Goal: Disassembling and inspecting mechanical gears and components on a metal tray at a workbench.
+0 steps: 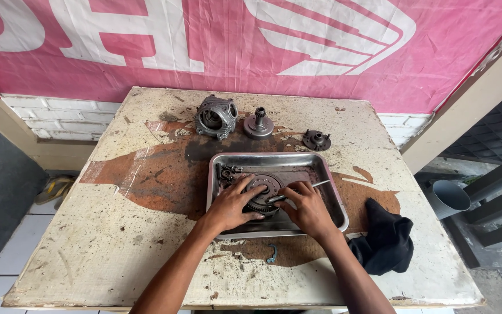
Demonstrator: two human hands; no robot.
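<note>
A round toothed metal gear assembly [264, 187] lies in a shallow steel tray [327, 172] on a worn table. My left hand [233, 204] rests on the gear's left side, fingers spread over its rim and holding it down. My right hand [306, 207] grips a thin metal tool [319, 184] whose tip points at the middle of the gear. A few small dark parts [226, 172] sit in the tray's far left corner.
Beyond the tray stand a grey engine casing [216, 116], a flanged hub with a shaft [259, 124] and a small dark round part [316, 140]. A black rag [386, 239] lies at the right. A pink banner hangs behind; a grey pipe [449, 197] lies off the table's right edge.
</note>
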